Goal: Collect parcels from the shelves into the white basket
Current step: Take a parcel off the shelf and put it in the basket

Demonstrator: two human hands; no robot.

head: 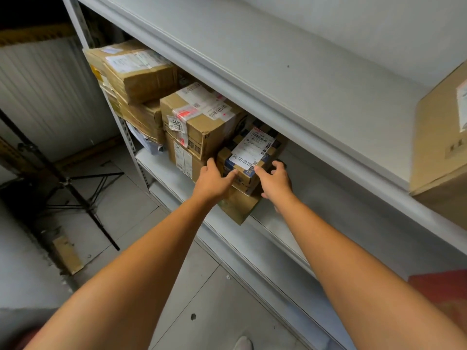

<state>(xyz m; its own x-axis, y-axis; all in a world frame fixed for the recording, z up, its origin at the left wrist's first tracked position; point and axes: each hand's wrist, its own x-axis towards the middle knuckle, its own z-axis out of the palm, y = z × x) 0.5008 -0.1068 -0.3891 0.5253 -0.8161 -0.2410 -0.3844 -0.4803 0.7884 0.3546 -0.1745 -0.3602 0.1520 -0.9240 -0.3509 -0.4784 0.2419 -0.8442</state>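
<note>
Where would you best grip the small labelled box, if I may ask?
Probably take the labelled box by its left and right sides, from the shelf front: it lies flat atop another box, a taller stack close on its left.

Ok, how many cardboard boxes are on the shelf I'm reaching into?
6 visible: top left box, box beneath it; the 0403 box, box under it; the small box gripped by left hand and right hand, box below it. More may hide behind.
</note>
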